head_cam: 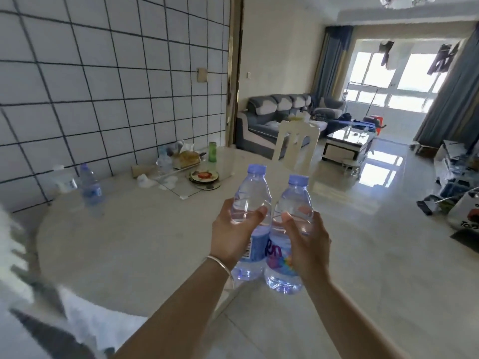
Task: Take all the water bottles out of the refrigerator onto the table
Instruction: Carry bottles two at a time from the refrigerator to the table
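Note:
My left hand (230,234) grips a clear water bottle (251,200) with a pale blue cap. A second, matching water bottle (294,203) is held in my right hand (307,242). Both are upright and touch side by side, held in the air above the near right edge of the round marble table (129,244). Another water bottle (90,187) stands on the table at the far left near the tiled wall. The refrigerator is not in view.
At the table's back lie a tissue box (185,158), a green cup (212,151), a plate (204,175), a glass sheet and crumpled tissues. A cream chair (295,143) stands behind the table. Glossy floor spreads to the right toward a sofa and coffee table.

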